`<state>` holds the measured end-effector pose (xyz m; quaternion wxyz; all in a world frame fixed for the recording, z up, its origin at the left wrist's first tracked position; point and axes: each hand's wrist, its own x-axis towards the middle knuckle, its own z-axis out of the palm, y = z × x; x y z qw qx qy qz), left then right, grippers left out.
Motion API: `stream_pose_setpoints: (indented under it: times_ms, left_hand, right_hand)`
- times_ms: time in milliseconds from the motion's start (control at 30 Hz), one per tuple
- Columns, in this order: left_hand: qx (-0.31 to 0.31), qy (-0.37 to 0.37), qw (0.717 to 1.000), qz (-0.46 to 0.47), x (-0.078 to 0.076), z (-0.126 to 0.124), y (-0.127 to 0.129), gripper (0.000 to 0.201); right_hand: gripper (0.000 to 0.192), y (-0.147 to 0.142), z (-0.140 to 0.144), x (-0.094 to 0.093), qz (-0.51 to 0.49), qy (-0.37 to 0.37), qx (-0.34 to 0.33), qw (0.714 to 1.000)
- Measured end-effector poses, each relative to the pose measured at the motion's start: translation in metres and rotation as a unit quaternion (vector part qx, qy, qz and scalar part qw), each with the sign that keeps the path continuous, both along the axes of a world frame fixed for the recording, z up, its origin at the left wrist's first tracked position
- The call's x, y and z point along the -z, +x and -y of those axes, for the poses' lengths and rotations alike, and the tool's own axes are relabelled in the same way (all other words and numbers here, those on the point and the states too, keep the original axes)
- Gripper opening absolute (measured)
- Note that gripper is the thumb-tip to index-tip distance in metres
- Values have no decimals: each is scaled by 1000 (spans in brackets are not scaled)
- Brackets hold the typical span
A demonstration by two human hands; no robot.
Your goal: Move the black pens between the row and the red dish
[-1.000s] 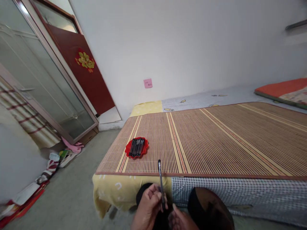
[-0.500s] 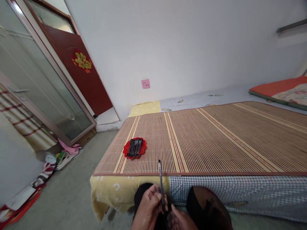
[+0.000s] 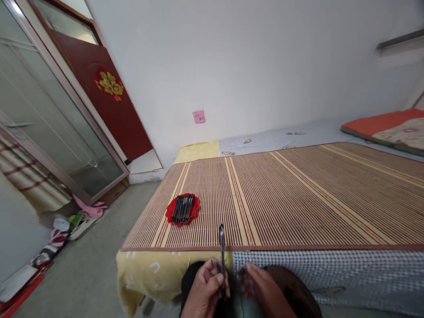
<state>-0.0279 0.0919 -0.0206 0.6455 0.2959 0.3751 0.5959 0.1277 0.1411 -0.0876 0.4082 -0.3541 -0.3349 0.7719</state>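
A dark pen [image 3: 221, 251] stands nearly upright at the bottom centre of the view, its tip pointing up over the near edge of the bed. The left hand [image 3: 204, 291] has its fingers and thumb curled around the lower half of the pen's barrel, gripping it. The right hand [image 3: 263, 289] sits just beside it on the right, fingers bent and reaching toward the pen's lower end; whether they touch the pen or pinch anything cannot be told, as that spot is blurred. Both hands hover above the person's dark-clad knees [image 3: 291, 293].

Just beyond the hands lies a striped bamboo mat [image 3: 281, 194] spread over the bed, with a yellow sheet [image 3: 155, 269] hanging at the near left corner and a checked sheet [image 3: 331, 269] along the near edge to the right. On the mat, toward its left side, a red scalloped dish [image 3: 182, 208] holds a row of dark pens [image 3: 183, 207] lying side by side. A pink note [image 3: 199, 116] is stuck on the white wall behind. At the far right rests an orange cushion [image 3: 380, 123]. To the left stand a dark red door [image 3: 106, 101] and a glass sliding panel [image 3: 49, 128].
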Motion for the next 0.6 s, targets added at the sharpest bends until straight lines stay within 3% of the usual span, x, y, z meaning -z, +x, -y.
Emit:
stream_pose_setpoints:
  times_ms: [133, 233, 400, 500, 600]
  left_hand:
    - [7, -6, 1000, -11, 8, -19, 5, 44]
    - [28, -18, 998, -53, 2, -40, 12, 43]
    - [-20, -2, 996, -92, -30, -92, 25, 39]
    - [-46, 11, 996, -80, -50, -137, 33, 45]
    - [-61, 4, 996, -59, -59, -178, 37, 56]
  right_hand:
    - [52, 7, -42, -66, 2, 74, 52, 996]
    - [51, 0, -74, -93, 28, 136, 49, 989]
    - [50, -16, -128, -112, 92, 218, 95, 967]
    - [50, -25, -160, -120, 80, 213, 122, 966]
    - [50, -33, -189, -121, 37, 188, 171, 967]
